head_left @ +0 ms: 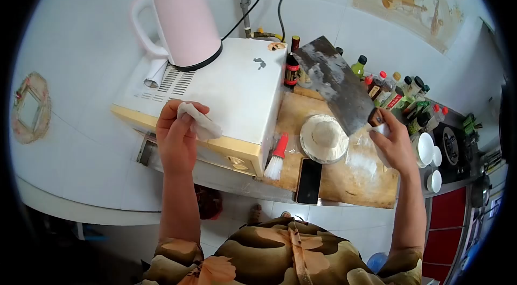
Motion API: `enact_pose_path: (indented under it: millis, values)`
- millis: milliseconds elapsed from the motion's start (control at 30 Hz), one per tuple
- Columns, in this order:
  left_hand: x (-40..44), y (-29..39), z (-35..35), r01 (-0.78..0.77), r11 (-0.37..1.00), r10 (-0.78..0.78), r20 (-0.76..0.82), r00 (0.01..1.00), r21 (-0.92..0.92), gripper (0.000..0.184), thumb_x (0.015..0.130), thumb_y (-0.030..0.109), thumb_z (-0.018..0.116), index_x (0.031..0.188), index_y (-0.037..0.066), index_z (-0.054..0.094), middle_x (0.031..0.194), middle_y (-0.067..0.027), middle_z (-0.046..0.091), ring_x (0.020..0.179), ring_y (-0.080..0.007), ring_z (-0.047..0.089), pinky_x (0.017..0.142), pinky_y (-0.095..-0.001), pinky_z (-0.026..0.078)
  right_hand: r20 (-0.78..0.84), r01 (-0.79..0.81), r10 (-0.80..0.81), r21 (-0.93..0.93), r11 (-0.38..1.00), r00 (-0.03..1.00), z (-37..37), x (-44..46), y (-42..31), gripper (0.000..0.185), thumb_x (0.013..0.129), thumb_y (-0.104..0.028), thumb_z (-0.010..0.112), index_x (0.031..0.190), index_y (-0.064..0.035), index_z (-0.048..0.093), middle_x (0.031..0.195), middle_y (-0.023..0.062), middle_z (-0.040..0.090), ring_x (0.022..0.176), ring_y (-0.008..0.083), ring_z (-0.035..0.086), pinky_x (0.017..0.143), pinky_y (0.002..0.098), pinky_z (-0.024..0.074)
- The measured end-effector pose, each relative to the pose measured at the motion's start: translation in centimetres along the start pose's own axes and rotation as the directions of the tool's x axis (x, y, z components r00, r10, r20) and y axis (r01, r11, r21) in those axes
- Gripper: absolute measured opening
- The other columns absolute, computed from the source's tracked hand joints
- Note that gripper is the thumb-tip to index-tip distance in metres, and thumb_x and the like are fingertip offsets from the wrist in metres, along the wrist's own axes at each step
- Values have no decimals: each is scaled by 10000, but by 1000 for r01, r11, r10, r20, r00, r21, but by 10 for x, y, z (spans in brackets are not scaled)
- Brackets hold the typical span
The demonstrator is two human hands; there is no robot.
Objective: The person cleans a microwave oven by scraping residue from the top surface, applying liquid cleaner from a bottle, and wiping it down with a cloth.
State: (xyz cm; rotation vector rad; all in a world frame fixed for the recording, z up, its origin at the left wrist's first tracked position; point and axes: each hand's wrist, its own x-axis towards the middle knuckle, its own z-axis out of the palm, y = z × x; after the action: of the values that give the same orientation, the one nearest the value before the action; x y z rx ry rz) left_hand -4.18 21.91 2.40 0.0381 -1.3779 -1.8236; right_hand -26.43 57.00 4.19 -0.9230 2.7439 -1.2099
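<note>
My right hand [395, 142] is wrapped around the handle of a cleaver [336, 83], its broad dark blade smeared with white flour and tilted up to the left above the cutting board [344, 188]. Pinched in the fingers of my left hand [177, 139] is a crumpled white tissue [199, 121], in front of the white appliance. Beneath the blade, a plate [309, 150] dusted with flour bears a pale round lump of dough [327, 134]. A red-handled brush [277, 156] with white bristles lies left of the plate. A black phone [308, 180] rests at the board's front edge.
A pink kettle [188, 21] stands on the white oven-like appliance [237, 91] at left. Several sauce bottles [396, 91] line the wall behind the board. White bowls [424, 149] and a stove [452, 145] are at right. Loose flour [363, 164] covers part of the board.
</note>
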Motion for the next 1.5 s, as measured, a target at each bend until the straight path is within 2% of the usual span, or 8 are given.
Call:
enact_pose_path:
  millis: [167,300,367,567,667,933,1367,1500]
  values:
    - [20,-6,-24,-5,1000,6,-29,1000,29,140,896,49,518,1023,9,562,950,-165,664,861,-201,620,789,-345,515,12,43,-42,-115,992,999,34,30,-27,534,758,-150,669,1253,17,559,938,239,672,807,335,658,758,366,505]
    - [29,-13,-38,23,999,-23,4,1000,-33,159,887,40,517,1035,6,563,960,-177,667,870,-213,623,807,-360,511,45,6,2,-170,985,999,47,39,-41,531,757,-150,669,1250,17,563,955,239,673,841,338,666,774,366,504]
    - [30,-15,-42,88,990,-87,10,996,-106,144,889,-33,494,1001,-4,579,972,-154,683,966,-207,643,909,-355,494,48,12,-3,-185,983,999,51,39,-46,532,758,-150,668,1252,16,564,958,239,674,849,337,668,780,366,505]
    - [34,-20,-50,105,986,-97,69,993,-128,159,888,-33,478,1002,-3,583,968,-150,685,944,-194,646,889,-340,499,145,-47,80,-216,975,986,30,29,-66,580,768,-121,649,1326,-18,529,1049,230,671,972,312,664,865,352,485]
    - [34,-20,-49,129,987,-122,78,989,-96,157,889,-32,475,991,-1,591,953,-135,691,927,-170,646,878,-320,497,238,56,-10,-189,980,971,13,22,-94,620,811,-67,608,1413,-85,461,1227,184,633,1063,284,638,935,336,458]
    - [32,-17,-44,98,995,-94,104,990,-36,137,891,-19,501,982,1,602,939,-117,699,885,-139,645,842,-284,495,518,99,101,-345,933,849,-10,43,-146,548,852,-116,577,1387,-44,483,1195,202,636,1059,307,625,948,346,449]
    - [32,-18,-46,115,992,-110,90,990,-47,108,906,-2,527,987,-4,598,934,-111,699,881,-126,641,828,-279,500,517,40,250,-485,874,818,-7,72,-180,581,821,-153,572,1397,-127,506,1272,174,611,1117,259,604,1001,325,426]
    - [31,-18,-49,127,990,-122,74,990,-65,101,907,6,538,989,-6,596,934,-112,699,884,-127,641,832,-280,500,502,90,236,-542,836,832,-18,70,-170,579,811,-159,566,1388,-131,518,1204,164,645,1009,224,637,929,319,473]
